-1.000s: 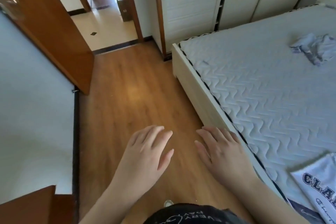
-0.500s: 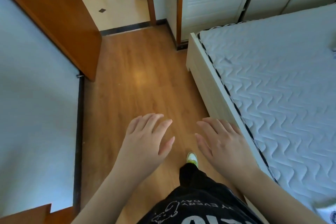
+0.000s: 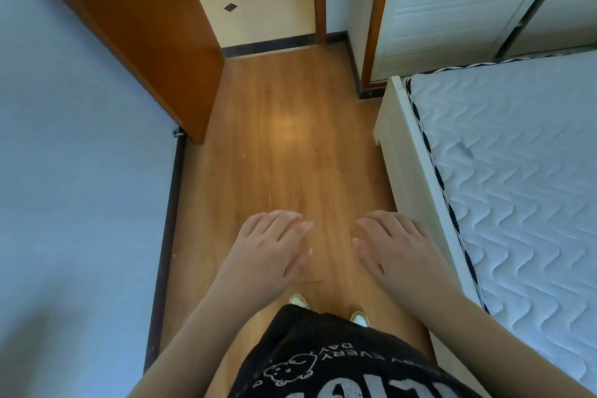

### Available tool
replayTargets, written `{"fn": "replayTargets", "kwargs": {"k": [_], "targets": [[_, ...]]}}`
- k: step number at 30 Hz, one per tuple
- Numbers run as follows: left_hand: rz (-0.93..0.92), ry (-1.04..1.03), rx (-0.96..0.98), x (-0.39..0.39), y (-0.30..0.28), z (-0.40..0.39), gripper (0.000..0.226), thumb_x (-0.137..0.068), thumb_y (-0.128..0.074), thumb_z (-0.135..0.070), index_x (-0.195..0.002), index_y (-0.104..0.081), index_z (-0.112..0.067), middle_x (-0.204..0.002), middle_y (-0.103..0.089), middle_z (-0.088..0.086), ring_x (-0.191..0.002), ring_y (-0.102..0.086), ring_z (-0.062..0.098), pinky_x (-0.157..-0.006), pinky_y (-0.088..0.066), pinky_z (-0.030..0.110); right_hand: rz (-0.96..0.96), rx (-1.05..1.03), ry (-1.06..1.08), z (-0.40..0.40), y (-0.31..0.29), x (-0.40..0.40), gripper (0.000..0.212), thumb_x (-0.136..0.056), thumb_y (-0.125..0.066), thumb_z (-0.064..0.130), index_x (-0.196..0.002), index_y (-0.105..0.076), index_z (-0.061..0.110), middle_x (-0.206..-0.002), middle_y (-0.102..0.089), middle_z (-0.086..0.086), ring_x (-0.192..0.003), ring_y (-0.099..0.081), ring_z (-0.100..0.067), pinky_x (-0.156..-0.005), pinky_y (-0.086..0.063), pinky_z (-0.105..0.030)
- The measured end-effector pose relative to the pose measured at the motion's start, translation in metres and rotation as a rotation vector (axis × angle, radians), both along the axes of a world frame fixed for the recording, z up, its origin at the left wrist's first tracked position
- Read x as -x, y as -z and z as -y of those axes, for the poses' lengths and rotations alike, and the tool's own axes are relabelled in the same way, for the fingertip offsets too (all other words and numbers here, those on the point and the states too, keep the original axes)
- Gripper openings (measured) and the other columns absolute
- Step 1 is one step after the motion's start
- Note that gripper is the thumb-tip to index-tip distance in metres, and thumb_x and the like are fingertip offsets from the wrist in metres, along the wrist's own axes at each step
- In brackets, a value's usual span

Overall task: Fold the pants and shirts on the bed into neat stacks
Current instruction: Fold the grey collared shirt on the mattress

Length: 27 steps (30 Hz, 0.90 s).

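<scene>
Plainly, both hands are hovering palm-down over the floor [image 3: 284, 145] beside the bed [image 3: 517, 178], holding nothing; the left hand [image 3: 271, 249] is showing its fingers [image 3: 284, 223] straight and lightly spread, and the right hand [image 3: 397, 249] is showing its fingers [image 3: 381, 226] the same way, relaxed and touching no cloth; the pants and shirts are not appearing anywhere in this view, so where they are lying on the bed cannot be told from here; only bare quilted mattress is showing on the part of the bed that is visible. The relation that matters is this: the bed is lying to the right of both hands, its long edge running away from the person toward the wardrobe [image 3: 452, 10]; the right hand is sitting just beside that edge, the left hand farther from it, out over the floor; so, in my judgement, the right hand is the nearer one for a first reach, and the body is needing to turn toward the bed before any folding is starting; the door [image 3: 145, 26] is standing open on the far side from the bed.
</scene>
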State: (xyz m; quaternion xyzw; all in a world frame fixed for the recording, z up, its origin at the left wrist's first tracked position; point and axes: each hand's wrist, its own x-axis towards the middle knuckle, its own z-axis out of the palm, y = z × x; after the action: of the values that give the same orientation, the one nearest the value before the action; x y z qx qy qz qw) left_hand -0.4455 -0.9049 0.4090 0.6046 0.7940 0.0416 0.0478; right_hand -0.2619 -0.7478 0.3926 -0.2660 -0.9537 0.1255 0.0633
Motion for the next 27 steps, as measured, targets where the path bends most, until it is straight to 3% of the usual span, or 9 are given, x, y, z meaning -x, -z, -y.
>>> {"fn": "replayTargets", "kwargs": {"k": [3,11,21,27], "targets": [[0.0,-0.051,-0.021,0.041,0.007,-0.024,0.043,-0.097,-0.037,-0.046,-0.129,-0.059,-0.024,-0.13,-0.059,-0.005,-0.125,-0.053,0.015,-0.11,-0.038,0.046,-0.006,0.02,-0.023,-0.024,0.004,0.048,0.039,-0.1,-0.033,0.043,-0.114,-0.063,0.022,-0.117,-0.063,0.004,-0.109,-0.06,-0.015,-0.096,-0.049,-0.036],[0.033,-0.08,-0.02,0.177,0.027,-0.08,0.045,-0.097,-0.039,-0.047,-0.132,-0.056,-0.023,-0.133,-0.058,-0.004,-0.127,-0.052,0.017,-0.108,-0.037,0.039,0.051,-0.009,-0.032,-0.082,0.013,0.184,0.044,-0.1,-0.031,0.045,-0.113,-0.065,0.021,-0.117,-0.066,0.003,-0.108,-0.062,-0.015,-0.095,-0.048,-0.035],[-0.006,0.144,-0.042,0.305,0.017,-0.211,0.048,-0.097,-0.034,-0.049,-0.129,-0.057,-0.023,-0.129,-0.061,-0.002,-0.123,-0.055,0.018,-0.104,-0.043,0.038,0.026,-0.005,0.159,-0.174,-0.002,0.279,0.028,-0.099,-0.046,0.039,-0.115,-0.063,0.023,-0.12,-0.062,0.006,-0.112,-0.058,-0.014,-0.098,-0.044,-0.033],[0.016,0.226,-0.039,0.337,0.023,-0.321,0.048,-0.098,-0.036,-0.048,-0.133,-0.053,-0.022,-0.132,-0.058,-0.002,-0.126,-0.051,0.017,-0.105,-0.042,0.039,-0.015,-0.031,0.278,-0.257,0.01,0.312,0.039,-0.098,-0.039,0.044,-0.115,-0.065,0.02,-0.117,-0.064,0.004,-0.108,-0.061,-0.017,-0.093,-0.048,-0.035]]}}
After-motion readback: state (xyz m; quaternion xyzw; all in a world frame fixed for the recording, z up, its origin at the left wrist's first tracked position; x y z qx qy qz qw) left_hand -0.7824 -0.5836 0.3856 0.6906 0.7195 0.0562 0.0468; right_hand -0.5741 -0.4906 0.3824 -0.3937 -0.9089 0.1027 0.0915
